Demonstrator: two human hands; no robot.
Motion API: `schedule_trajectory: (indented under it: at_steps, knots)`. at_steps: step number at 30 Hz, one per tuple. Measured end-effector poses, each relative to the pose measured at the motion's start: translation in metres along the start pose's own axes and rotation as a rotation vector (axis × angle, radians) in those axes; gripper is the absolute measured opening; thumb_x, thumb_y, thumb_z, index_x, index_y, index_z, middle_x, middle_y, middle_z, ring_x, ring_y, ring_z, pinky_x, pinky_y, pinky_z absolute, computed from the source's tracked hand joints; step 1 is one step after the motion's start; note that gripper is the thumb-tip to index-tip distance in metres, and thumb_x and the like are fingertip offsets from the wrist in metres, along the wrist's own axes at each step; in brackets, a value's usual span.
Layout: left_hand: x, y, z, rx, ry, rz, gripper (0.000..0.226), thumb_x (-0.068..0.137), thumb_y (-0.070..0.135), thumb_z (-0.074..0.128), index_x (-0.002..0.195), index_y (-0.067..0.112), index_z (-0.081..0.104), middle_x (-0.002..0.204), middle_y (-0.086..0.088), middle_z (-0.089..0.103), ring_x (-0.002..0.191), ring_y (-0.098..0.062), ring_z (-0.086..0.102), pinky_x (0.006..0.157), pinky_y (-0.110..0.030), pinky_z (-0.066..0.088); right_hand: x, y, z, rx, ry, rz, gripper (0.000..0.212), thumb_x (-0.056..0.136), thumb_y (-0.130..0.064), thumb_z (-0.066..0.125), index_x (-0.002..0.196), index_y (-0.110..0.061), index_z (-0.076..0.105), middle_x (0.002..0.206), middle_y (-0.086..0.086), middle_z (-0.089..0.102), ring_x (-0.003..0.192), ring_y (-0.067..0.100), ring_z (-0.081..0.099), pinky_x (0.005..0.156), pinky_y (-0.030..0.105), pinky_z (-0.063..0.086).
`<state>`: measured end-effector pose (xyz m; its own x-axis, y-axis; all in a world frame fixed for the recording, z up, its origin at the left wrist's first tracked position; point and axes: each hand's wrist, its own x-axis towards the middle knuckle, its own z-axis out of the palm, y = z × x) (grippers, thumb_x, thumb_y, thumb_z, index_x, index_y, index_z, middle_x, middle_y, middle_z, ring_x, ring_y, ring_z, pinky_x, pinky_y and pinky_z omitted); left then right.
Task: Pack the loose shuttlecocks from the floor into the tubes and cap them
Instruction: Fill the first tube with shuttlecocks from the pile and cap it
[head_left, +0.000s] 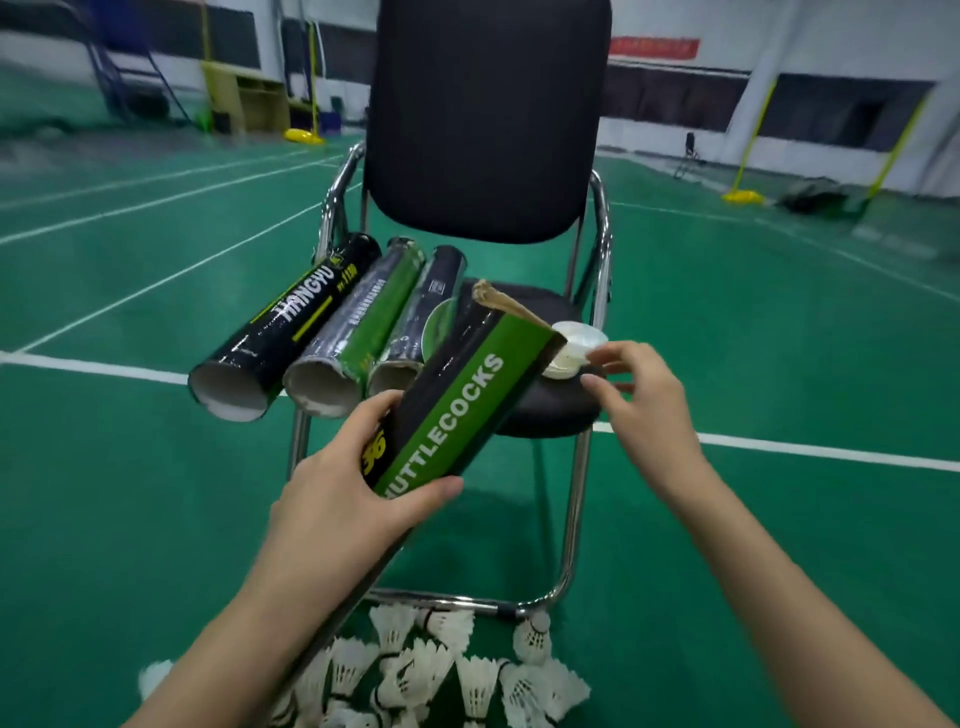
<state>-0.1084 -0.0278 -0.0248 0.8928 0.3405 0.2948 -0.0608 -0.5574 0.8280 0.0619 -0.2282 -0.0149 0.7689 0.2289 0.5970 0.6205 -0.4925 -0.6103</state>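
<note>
Hands first: left hand (358, 488) gripping the lower end of a green-and-black tube (462, 400) lettered "SHUTTLECOCKS", thumb lying across the green band, fingers curling round the far side. Holding it tilted, open upper end (511, 306) pointing up and away over the chair seat (550, 410). Right hand (644, 400) reaching toward the tube's upper end, thumb and forefinger pinching the rim of a white cap (571, 348), remaining fingers loosely spread. Cap sitting just beside the tube mouth, over the seat; whether resting on the cushion cannot be told.

Lying side by side on the left of the seat, open ends overhanging its front edge: black tube marked "HANGYU" (283, 327), silver-and-green tube (358, 332), dark tube (421, 322), the last partly hidden behind the held one.

Carrying all of these: black padded chair with chrome frame (574, 540).

Lying heaped on the green court floor (156, 467), below the chair's front rail: loose white shuttlecocks (447, 670).
</note>
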Motion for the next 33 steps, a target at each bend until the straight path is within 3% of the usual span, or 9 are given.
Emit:
schedule_trajectory:
  at_steps: [5,9,16,18,22,25,28,33]
  knots:
    - [0.014,0.009,0.000,-0.094,0.057,-0.015,0.068,0.056,0.051,0.079,0.114,0.054,0.043,0.086,0.035,0.061,0.081,0.010,0.061,0.075,-0.022,0.050,0.057,0.033,0.008,-0.293,-0.035,0.024,0.023,0.084,-0.012,0.062,0.107,-0.008,0.063,0.114,0.011,0.058,0.110,0.030,0.046,0.091,0.028,0.030]
    - [0.014,0.006,0.003,-0.162,0.045,-0.036,0.062,0.060,0.043,0.081,0.111,0.049,0.045,0.086,0.045,0.057,0.078,0.016,0.059,0.061,-0.004,0.045,0.064,0.042,0.022,-0.362,-0.114,0.078,0.020,0.086,-0.019,0.061,0.104,-0.011,0.065,0.117,0.007,0.054,0.113,0.026,0.039,0.091,0.034,0.032]
    - [0.007,-0.005,0.004,-0.215,0.031,-0.102,0.061,0.057,0.047,0.079,0.107,0.052,0.045,0.087,0.041,0.059,0.074,0.010,0.062,0.065,-0.019,0.049,0.061,0.046,0.033,-0.397,-0.041,0.025,0.011,0.085,-0.015,0.063,0.091,-0.006,0.065,0.108,0.008,0.057,0.104,0.029,0.042,0.084,0.037,0.037]
    - [0.003,-0.007,0.005,-0.220,0.021,-0.117,0.060,0.059,0.044,0.080,0.106,0.053,0.044,0.087,0.038,0.060,0.073,0.008,0.063,0.065,-0.019,0.049,0.057,0.038,0.029,-0.359,-0.008,0.006,0.008,0.084,-0.014,0.063,0.089,-0.007,0.065,0.106,0.008,0.057,0.104,0.029,0.043,0.084,0.034,0.036]
    - [-0.008,-0.014,0.012,-0.248,-0.029,-0.165,0.061,0.062,0.038,0.082,0.106,0.053,0.043,0.088,0.032,0.064,0.073,0.003,0.066,0.069,-0.025,0.053,0.035,-0.003,0.012,-0.174,0.069,-0.050,0.004,0.082,-0.012,0.066,0.084,-0.009,0.065,0.100,0.002,0.057,0.101,0.022,0.045,0.081,0.017,0.027]
    - [-0.015,-0.017,0.021,-0.238,-0.091,-0.179,0.063,0.063,0.038,0.083,0.111,0.049,0.042,0.089,0.025,0.066,0.075,0.004,0.066,0.070,-0.021,0.053,0.011,-0.046,-0.010,0.023,0.068,-0.038,0.004,0.083,-0.013,0.065,0.080,-0.016,0.063,0.097,-0.007,0.058,0.101,0.014,0.050,0.084,0.010,0.031]
    - [-0.021,-0.013,0.029,-0.232,-0.155,-0.172,0.063,0.066,0.035,0.082,0.109,0.048,0.039,0.093,0.018,0.066,0.077,0.006,0.064,0.063,-0.011,0.049,-0.014,-0.083,-0.031,0.157,0.025,-0.061,0.006,0.084,-0.014,0.065,0.080,-0.018,0.063,0.100,-0.011,0.062,0.101,0.004,0.053,0.088,0.014,0.037]
    - [-0.031,-0.004,0.038,-0.256,-0.208,-0.158,0.062,0.068,0.032,0.081,0.109,0.047,0.037,0.097,0.018,0.064,0.079,0.008,0.063,0.062,-0.004,0.044,-0.044,-0.106,-0.043,0.161,-0.138,-0.097,0.007,0.084,-0.011,0.064,0.081,-0.016,0.063,0.102,-0.011,0.061,0.097,-0.001,0.053,0.080,0.005,0.036]
